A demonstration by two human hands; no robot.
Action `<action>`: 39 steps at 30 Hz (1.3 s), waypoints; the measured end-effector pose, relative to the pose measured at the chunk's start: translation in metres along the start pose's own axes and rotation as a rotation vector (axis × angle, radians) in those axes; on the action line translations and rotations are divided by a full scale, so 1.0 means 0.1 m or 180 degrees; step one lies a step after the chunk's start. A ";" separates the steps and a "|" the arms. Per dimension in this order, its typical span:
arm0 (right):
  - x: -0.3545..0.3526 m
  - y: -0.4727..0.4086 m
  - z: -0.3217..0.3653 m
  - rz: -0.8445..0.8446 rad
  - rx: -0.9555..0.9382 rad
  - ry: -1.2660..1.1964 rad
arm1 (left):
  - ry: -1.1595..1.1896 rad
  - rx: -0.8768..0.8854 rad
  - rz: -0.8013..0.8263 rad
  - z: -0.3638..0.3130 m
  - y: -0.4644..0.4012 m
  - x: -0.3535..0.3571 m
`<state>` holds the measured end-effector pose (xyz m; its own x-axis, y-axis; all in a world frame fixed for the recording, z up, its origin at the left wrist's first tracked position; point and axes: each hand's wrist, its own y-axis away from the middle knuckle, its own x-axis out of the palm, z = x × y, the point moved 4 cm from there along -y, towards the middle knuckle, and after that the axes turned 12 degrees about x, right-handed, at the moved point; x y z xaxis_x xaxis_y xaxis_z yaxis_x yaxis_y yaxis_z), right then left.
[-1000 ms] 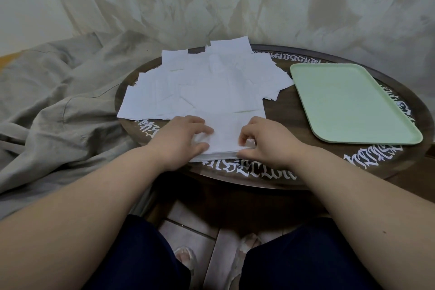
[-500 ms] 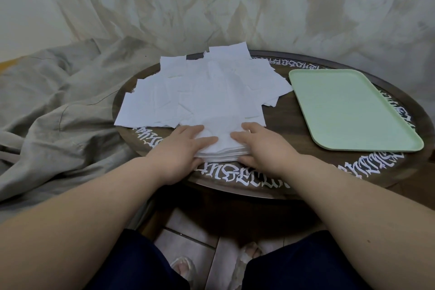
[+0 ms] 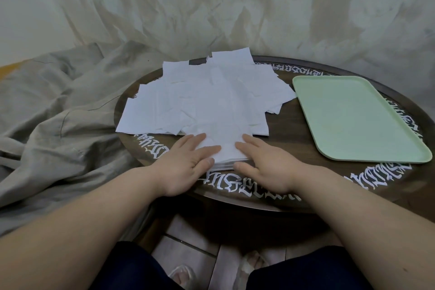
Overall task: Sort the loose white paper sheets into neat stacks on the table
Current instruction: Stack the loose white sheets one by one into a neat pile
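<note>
the left hand (image 3: 186, 162) and the right hand (image 3: 263, 162) lie flat on a small stack of white paper (image 3: 226, 150) at the near edge of the round table (image 3: 294, 148). the fingers on both hands are straight and loose, not curled round anything. they press down on the top sheet from each side, and the thumbs sit at the near edge of the stack, where thin layers show.

behind the stack the loose sheets (image 3: 200, 101) are spread in a messy pile over the middle and far side of the table. some corners stick out, and the near ones seem to overlap the stack.

a green tray (image 3: 353, 120) sits to the right, just beside the pile. a grey cloth (image 3: 58, 113) hangs off to the left.

i think the step now is to square up this stack. to do it well, push the sides in gently with both palms so the edges line up. keep the press soft, since thin paper can bend or slide. hold the stack down with one hand when pulling the next sheet from the pile, or it may drag the neat ones crooked
</note>
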<state>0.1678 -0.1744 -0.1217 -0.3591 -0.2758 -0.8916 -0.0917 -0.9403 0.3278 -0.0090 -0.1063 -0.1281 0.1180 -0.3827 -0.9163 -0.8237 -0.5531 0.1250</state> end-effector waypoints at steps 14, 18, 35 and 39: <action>-0.66 -0.95 -0.14 -0.0762 0.1528 -0.0730 | -0.0279 -0.0817 -0.0984 0.69 -0.73 -0.63; -0.64 -1.16 -0.05 -0.0728 0.1522 -0.0880 | -0.0246 -0.0864 -0.0743 0.84 -0.91 -0.51; -0.72 -1.38 -0.05 -0.1354 0.0436 -0.1182 | 0.0031 -0.0493 -0.0917 1.06 -1.16 -0.50; -0.74 -1.34 -0.11 -0.1608 0.0310 -0.1184 | -0.0291 -0.0566 -0.1188 0.99 -1.16 -0.61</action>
<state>0.2169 -0.0303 -0.1034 -0.5466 0.3014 -0.7813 -0.4120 -0.9090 -0.0624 0.0247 0.0548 -0.1248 0.3338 -0.0689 -0.9401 -0.6243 -0.7634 -0.1657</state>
